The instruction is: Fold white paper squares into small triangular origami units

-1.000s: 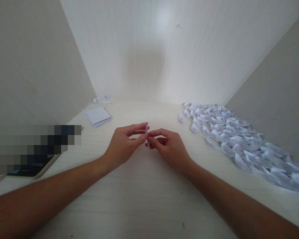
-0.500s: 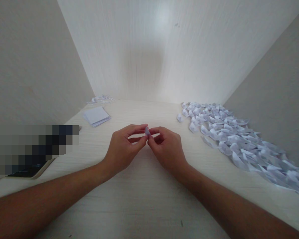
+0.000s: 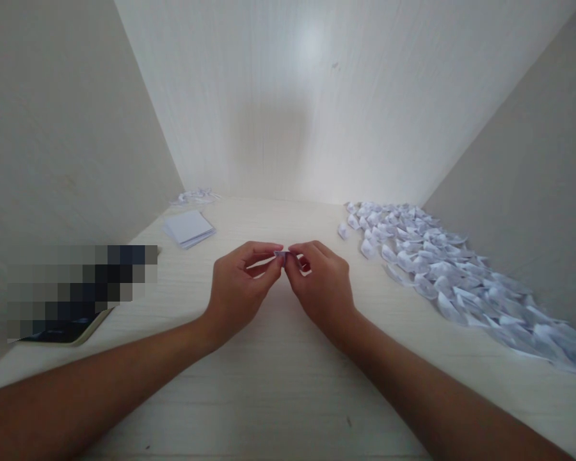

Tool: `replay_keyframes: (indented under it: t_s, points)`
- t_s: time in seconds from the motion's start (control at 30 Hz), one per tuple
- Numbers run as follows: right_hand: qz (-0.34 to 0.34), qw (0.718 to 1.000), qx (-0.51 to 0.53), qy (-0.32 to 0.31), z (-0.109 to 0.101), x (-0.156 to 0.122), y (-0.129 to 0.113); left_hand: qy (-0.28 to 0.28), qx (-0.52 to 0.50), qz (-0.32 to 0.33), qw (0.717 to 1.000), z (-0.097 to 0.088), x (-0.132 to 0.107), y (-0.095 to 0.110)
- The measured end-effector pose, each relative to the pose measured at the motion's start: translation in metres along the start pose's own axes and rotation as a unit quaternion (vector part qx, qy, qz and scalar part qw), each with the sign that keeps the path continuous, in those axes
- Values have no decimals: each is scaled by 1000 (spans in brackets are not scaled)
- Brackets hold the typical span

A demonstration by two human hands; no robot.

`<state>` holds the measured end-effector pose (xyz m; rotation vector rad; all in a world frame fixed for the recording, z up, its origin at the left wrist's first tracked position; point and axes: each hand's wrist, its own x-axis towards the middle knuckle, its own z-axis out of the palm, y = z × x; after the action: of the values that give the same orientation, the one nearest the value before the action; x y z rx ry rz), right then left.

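Note:
Between my two hands, above the middle of the table, is a small folded piece of white paper (image 3: 284,254). My left hand (image 3: 242,282) pinches its left side between thumb and fingers. On the opposite side, my right hand (image 3: 320,282) grips it the same way, with its fingers curled. Fingertips cover much of the paper, so its full shape is hidden; a flat, narrow upper edge shows.
Many small folded paper boats (image 3: 432,256) lie heaped along the right side, with a single paper boat (image 3: 342,230) apart at their left. A stack of white paper sheets (image 3: 189,228), paper scraps (image 3: 195,195) and a partly blurred phone (image 3: 72,330) are on the left.
The folded paper has gone from a pointed, upright shape to a wider, flat-topped one between my fingers. My hands stay nearly in place; the view has shifted slightly.

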<state>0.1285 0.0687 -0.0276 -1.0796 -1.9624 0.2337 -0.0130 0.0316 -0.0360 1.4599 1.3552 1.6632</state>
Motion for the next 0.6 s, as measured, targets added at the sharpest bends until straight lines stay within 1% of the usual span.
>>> replay_keyframes:
  t_s: [0.07,0.13,0.2,0.27,0.33,0.4,0.53,0.6]
  points:
    - [48,998,41,7,1,1,-3,7,-1,22,1000,1,-1,0]
    - [98,992,79,-8,2,1,-6,13,10,50,999,1,-1,0]
    - [132,986,100,-17,3,0,-8,16,19,72,997,1,0,-2]
    - [154,982,109,-5,4,-2,-10,23,18,84,996,1,3,-3]
    - [179,976,119,24,5,-3,-12,36,13,86,996,1,5,-3]
    - [207,967,130,66,9,-3,-16,51,9,70,996,1,8,-5]
    - [260,935,174,167,21,-1,-30,74,-27,-4,997,1,13,-9]
    - [269,924,178,204,28,0,-37,81,-57,-32,995,1,15,-11]
